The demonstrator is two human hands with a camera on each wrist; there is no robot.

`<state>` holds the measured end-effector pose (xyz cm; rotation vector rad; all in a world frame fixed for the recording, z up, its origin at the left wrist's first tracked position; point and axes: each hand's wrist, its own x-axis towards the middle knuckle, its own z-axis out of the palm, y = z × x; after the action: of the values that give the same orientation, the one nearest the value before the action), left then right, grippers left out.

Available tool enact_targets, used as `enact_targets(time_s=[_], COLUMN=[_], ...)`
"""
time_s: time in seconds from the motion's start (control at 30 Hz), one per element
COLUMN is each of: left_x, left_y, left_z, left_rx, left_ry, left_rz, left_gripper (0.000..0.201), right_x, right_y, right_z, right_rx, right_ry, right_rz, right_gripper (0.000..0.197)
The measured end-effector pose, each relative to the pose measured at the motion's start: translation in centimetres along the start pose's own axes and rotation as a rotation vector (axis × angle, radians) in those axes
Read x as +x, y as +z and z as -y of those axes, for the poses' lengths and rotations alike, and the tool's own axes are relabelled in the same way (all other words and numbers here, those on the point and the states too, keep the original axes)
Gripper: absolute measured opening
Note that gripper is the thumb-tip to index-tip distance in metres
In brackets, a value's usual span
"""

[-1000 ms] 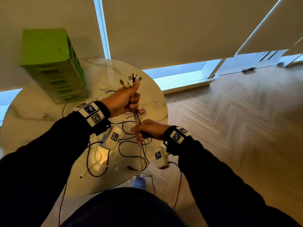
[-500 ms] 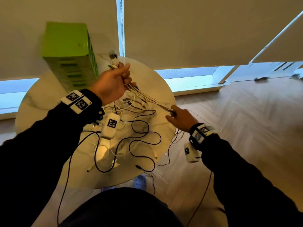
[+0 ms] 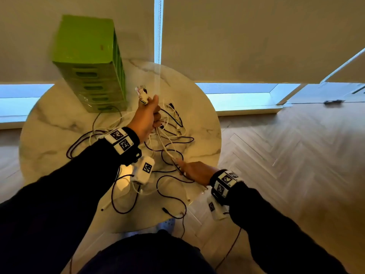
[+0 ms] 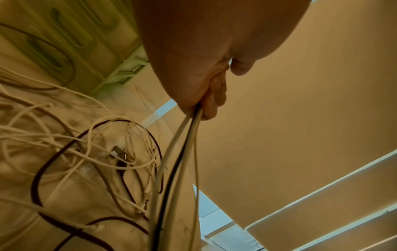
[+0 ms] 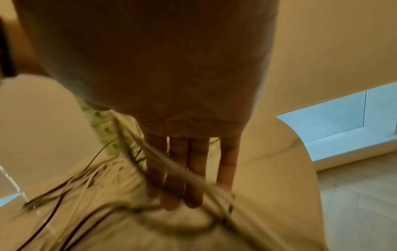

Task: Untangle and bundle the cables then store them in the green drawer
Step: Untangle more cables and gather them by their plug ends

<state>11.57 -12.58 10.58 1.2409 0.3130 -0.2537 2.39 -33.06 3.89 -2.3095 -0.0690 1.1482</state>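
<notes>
A: Item one, cables [image 3: 167,139]. Progress?

B: Partly gathered. The left hand [image 3: 147,117] is clenched round several strands just below their plugs [image 3: 142,93], raised above the table [image 3: 49,125]. The rest, white and black mixed, lies in loose overlapping loops on the marble top. Nothing bundled or stored, by my reading.

A: Right hand [image 3: 197,172]?

B: Fingers [image 5: 193,169] straight, held strands running across them, near the table's edge; it grips nothing.

A: Item two, green drawer unit [image 3: 92,64]?

B: At the table's far left, all drawers closed. One black cable lies against its base.
</notes>
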Motion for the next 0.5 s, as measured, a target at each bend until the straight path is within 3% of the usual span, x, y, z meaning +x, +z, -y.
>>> enact_targets(time_s=[0.07, 0.23, 0.3, 0.5], left_x=[0.6, 1.5, 1.8, 2.6], left_y=[-0.2, 0.0, 0.1, -0.6], left_z=[0.2, 0.6, 0.8, 2.0], left_rx=[-0.025, -0.043, -0.051, -0.015], left_ry=[-0.009, -0.033, -0.054, -0.082], left_rz=[-0.011, 0.000, 0.001, -0.061], left_gripper=[0.034, 0.034, 0.034, 0.035], right_x=[1.3, 7.9, 10.9, 20.4], right_y=[-3.4, -11.8, -13.8, -15.1], right_z=[0.0, 1.0, 2.2, 6.6], right_rx=[-0.048, -0.241, -0.230, -0.127], right_ry=[-0.017, -0.162, -0.183, -0.118], right_rz=[-0.064, -0.296, -0.322, -0.260], right_gripper=[0.093, 0.032, 0.022, 0.045])
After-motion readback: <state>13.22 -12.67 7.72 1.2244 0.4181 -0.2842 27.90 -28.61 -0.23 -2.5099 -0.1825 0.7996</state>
